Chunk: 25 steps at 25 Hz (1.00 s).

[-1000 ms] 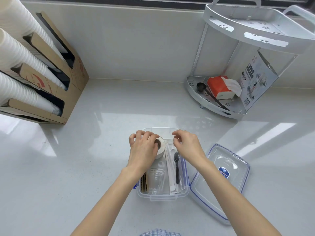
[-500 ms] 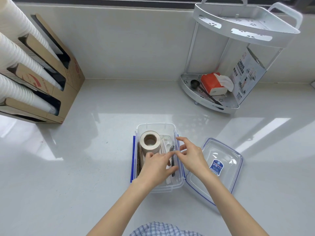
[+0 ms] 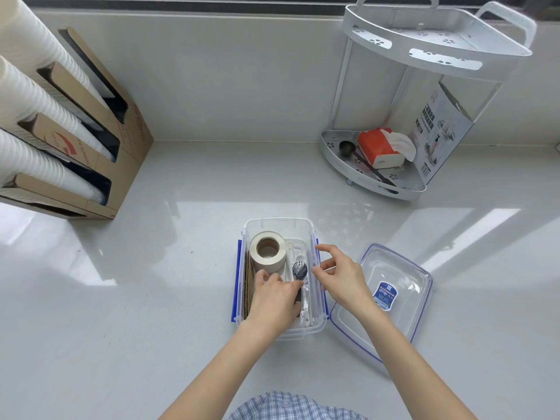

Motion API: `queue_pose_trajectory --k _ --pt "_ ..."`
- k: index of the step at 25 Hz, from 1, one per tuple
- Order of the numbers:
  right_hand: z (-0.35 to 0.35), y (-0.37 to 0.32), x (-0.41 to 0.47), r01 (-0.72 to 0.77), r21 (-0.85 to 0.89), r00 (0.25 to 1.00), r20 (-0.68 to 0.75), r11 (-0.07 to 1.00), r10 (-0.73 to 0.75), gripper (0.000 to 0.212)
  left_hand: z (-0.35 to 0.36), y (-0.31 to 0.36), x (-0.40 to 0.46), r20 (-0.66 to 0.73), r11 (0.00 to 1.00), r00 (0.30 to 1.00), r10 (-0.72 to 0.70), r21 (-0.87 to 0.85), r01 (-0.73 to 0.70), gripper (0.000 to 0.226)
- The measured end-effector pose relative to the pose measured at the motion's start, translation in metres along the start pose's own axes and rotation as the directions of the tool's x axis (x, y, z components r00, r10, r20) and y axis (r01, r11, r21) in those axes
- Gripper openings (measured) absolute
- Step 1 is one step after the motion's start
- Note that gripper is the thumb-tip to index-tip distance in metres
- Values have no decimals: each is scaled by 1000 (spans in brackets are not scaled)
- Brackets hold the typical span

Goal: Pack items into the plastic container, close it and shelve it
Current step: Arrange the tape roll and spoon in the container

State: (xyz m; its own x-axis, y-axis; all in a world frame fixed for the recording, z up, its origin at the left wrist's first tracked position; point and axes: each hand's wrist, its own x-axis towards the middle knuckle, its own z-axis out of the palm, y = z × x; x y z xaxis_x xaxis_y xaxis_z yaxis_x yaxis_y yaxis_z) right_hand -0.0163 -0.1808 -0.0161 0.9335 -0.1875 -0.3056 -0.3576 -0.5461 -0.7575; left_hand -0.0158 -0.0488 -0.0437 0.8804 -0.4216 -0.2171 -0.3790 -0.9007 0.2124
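Observation:
The clear plastic container with blue side latches stands open on the white counter. A roll of beige tape lies in its far left corner. Brown cardboard pieces stand along its left wall, and a wrapped black utensil lies on the right. My left hand is inside the near half with fingers bent down onto the contents, its fingertips hidden. My right hand hovers over the right rim, fingers spread and empty. The clear lid lies upside down to the right.
A white two-tier corner rack stands at the back right. Its lower tier holds an orange tissue pack, a black scoop and a printed box. A cardboard dispenser with paper cup stacks fills the left.
My left hand let go of the tape roll at the container's far end and drew back over the near contents. My right hand shifted to the right rim.

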Motion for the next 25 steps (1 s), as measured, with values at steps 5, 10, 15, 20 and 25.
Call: queue_pose_trajectory --k 5,10,15,20,25 --pt "0 1 0 6 19 1000 -9 1000 -5 40 2 0 0 -5 1000 1000 -24 6 24 36" --pt "2 2 1 12 24 1000 -19 1000 -12 40 1 2 1 -16 997 1000 -15 -74 14 43" --pt "3 3 -1 16 29 1000 -25 999 -16 41 0 3 3 -1 998 999 -36 -50 36 36" --pt "2 1 -1 15 27 1000 -24 1000 -14 41 -9 3 4 -22 999 999 -24 -43 23 42" --pt "1 -1 -2 37 -11 999 -22 999 -37 41 -30 -10 2 -214 980 974 -71 -196 28 39"
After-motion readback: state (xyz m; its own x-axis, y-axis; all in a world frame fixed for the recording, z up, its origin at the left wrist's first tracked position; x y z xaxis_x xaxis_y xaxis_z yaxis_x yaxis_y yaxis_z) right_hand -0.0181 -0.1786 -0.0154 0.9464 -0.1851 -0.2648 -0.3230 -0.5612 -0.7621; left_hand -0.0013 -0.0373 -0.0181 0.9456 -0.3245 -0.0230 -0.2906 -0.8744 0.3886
